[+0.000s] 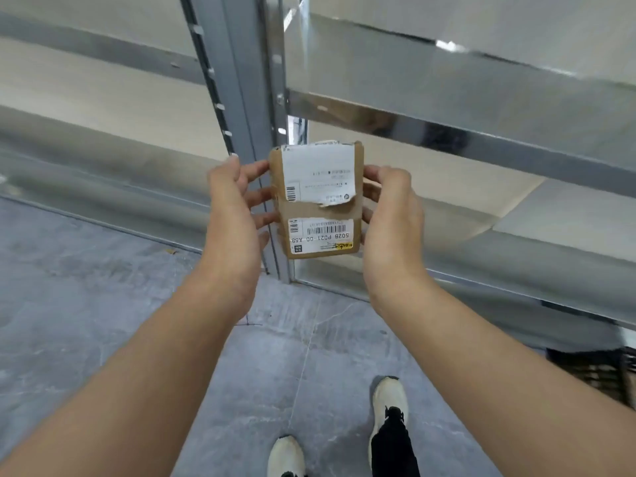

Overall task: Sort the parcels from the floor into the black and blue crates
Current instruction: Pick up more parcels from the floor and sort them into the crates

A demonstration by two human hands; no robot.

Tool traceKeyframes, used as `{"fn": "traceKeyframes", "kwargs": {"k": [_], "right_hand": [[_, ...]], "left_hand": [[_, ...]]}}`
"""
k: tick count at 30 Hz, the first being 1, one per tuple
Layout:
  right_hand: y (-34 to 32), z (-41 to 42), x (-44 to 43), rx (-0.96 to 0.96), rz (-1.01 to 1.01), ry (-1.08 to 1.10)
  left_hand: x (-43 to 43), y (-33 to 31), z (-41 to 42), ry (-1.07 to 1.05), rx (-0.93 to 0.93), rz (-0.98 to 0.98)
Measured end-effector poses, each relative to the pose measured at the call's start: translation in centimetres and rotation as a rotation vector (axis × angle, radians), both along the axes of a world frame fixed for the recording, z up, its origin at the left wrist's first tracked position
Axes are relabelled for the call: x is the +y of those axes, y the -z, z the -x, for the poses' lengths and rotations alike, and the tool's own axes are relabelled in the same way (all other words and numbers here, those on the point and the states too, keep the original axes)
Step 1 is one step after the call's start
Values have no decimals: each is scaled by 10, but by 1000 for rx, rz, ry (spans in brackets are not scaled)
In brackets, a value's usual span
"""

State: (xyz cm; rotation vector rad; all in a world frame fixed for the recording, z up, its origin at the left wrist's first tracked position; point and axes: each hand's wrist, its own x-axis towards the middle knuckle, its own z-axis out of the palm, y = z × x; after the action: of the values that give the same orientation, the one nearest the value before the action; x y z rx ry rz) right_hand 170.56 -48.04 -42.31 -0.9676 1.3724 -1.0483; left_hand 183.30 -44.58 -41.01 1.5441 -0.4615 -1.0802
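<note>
Brown cardboard parcel (318, 201) held mid-frame, w/ torn white labels facing up, in front of a grey shelf upright (241, 98). Left hand (234, 215) fingers spread along its left edge; right hand (392, 215) fingers curled round right edge. Black crate (595, 370) at lower right edge, blurred. White shoes (390, 397) on grey floor (86, 287), bottom centre.

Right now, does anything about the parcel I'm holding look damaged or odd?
Yes. The upper white label on the cardboard parcel, held between the left hand and right hand, is torn along its lower edge, with a ragged flap peeling away. Both labels read upside down from this view. The cardboard looks creased across its middle.
</note>
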Motion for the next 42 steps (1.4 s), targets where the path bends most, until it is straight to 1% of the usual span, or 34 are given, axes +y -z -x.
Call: {"fn": "traceKeyframes", "kwargs": {"k": [8,14,19,24,28,31,33,38,42], "right_hand": [[-138,8,45,-58,166,1],[-260,28,64,-33,395,11],[-363,59,79,-36,577,10],[-460,102,105,-54,730,-28],[-532,130,129,36,846,-37],[-580,148,141,146,941,-12],[-606,157,146,183,992,18],[-652,167,160,201,1111,110],[-674,169,166,209,1145,156]], "left_hand": [[20,-147,-1,34,-28,153],[31,-269,23,71,-62,319],[47,-378,50,149,-136,488],[84,-479,88,201,-211,650],[114,-549,117,240,-244,742],[124,-594,130,271,-261,819],[128,-619,135,302,-287,872],[127,-662,139,354,-281,979],[123,-687,140,392,-249,1033]]}}
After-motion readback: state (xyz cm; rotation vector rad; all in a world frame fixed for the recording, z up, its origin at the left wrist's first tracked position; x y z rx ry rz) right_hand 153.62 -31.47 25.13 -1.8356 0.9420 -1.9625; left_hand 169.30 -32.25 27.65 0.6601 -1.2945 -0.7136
